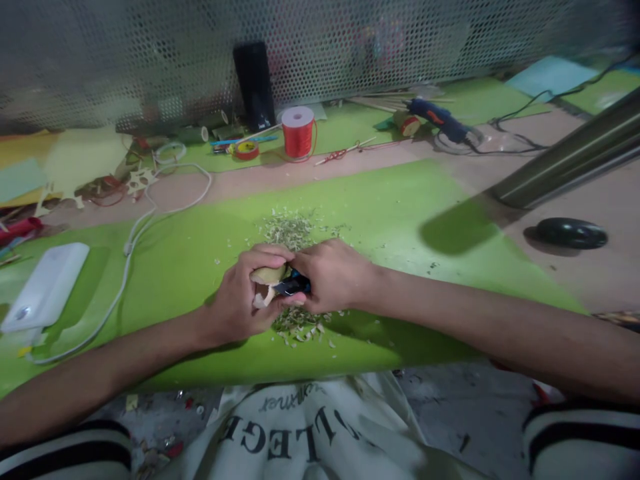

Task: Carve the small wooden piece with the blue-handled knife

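Note:
My left hand (237,300) is closed around a rounded tan-green piece of what looks like bamboo (269,274), with pale cut material at its lower edge. My right hand (337,275) grips a utility knife (294,285) with a dark blue-black body, and the two hands meet over the mat. The knife's front end is against the piece; its tip is hidden. Greenish and pale shavings (290,228) lie behind the hands, and more shavings (300,323) are scattered beneath and in front of them on the green mat (390,200).
At the back stand a red thread spool (299,137) and a black phone (254,87). A blue glue gun (440,120) lies back right, near a metal post (565,150) and a black mouse-like object (570,233). A white power bank (47,287) with its cable is at left.

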Demonstrator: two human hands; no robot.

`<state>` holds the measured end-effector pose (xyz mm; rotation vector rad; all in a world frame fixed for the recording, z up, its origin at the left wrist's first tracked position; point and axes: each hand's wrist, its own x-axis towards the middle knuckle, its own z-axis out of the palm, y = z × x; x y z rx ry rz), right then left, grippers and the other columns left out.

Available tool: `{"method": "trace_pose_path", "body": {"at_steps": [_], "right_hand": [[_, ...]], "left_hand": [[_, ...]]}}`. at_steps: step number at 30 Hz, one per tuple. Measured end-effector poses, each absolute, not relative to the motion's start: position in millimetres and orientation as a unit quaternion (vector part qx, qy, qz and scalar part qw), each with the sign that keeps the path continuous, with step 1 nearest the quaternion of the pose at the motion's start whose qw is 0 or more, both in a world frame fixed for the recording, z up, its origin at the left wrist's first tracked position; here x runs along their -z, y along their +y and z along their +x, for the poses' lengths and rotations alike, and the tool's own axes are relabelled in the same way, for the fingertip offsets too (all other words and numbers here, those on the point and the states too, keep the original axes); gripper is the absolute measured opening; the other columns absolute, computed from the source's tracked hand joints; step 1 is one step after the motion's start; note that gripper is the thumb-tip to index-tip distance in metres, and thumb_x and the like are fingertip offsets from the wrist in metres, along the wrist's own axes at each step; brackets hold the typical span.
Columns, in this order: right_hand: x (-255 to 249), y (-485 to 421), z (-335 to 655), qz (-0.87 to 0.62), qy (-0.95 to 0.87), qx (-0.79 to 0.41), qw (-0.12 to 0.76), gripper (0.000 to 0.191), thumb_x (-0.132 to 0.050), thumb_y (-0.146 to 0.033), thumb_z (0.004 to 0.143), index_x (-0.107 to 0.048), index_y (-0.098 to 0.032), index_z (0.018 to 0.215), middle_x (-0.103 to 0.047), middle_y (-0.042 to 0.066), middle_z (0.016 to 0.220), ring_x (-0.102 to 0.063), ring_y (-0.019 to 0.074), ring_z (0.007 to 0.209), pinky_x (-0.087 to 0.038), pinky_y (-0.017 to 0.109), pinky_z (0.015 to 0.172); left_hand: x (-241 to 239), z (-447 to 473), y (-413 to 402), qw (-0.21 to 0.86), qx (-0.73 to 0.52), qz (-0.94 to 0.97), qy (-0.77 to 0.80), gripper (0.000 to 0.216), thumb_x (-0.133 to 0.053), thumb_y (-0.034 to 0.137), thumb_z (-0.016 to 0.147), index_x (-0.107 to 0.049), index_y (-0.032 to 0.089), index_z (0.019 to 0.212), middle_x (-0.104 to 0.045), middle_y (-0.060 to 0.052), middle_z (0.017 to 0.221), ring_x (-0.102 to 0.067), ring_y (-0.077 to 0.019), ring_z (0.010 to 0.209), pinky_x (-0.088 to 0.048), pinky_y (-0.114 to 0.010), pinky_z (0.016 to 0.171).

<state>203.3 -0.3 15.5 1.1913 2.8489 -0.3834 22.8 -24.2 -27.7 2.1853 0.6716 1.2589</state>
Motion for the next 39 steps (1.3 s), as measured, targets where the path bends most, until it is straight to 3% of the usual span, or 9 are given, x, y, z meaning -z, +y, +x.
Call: {"method": "trace_pose_path", "body": {"at_steps": [6, 14, 30, 39], "right_hand": [[-16, 2, 203, 0.393, 0.912, 0.116, 0.004, 0.035, -0.052, -0.039, 0.072, -0.069, -0.013, 0.089, -0.071, 0.011, 0.074, -0.062, 0.0237, 0.06, -0.026, 0.03, 0.051], [-18, 2, 203, 0.4, 0.91, 0.106, 0.004, 0.037, -0.048, -0.038, 0.072, -0.068, -0.014, 0.091, -0.071, 0.011, 0.078, -0.063, 0.0252, 0.063, -0.023, 0.031, 0.051], [-9, 5, 202, 0.386, 0.917, 0.105, -0.015, 0.049, -0.043, -0.054, 0.081, -0.065, -0.013, 0.093, -0.07, 0.011, 0.076, -0.059, 0.0228, 0.06, -0.021, 0.029, 0.05], [-2, 4, 205, 0.348, 0.929, 0.098, -0.075, 0.061, -0.036, -0.062, 0.085, -0.061, -0.01, 0.104, -0.07, 0.013, 0.085, -0.061, 0.023, 0.065, -0.022, 0.03, 0.05]], "left_hand": [[27, 27, -26, 0.249, -0.47, 0.804, 0.267, 0.054, -0.077, 0.033, 0.078, -0.042, 0.024, 0.119, -0.061, -0.009, 0.111, -0.062, -0.0223, 0.106, -0.054, -0.041, 0.091], [25, 25, -21, 0.286, -0.472, 0.787, 0.275, 0.057, -0.083, 0.03, 0.071, -0.046, 0.022, 0.113, -0.06, -0.008, 0.11, -0.06, -0.0201, 0.104, -0.051, -0.037, 0.09], [30, 21, -15, 0.291, -0.481, 0.789, 0.248, 0.06, -0.084, 0.029, 0.069, -0.047, 0.023, 0.115, -0.06, -0.007, 0.112, -0.059, -0.0193, 0.107, -0.05, -0.035, 0.091], [30, 20, -14, 0.296, -0.484, 0.785, 0.248, 0.064, -0.085, 0.031, 0.067, -0.045, 0.024, 0.116, -0.057, -0.008, 0.114, -0.057, -0.0205, 0.11, -0.049, -0.038, 0.093]]}}
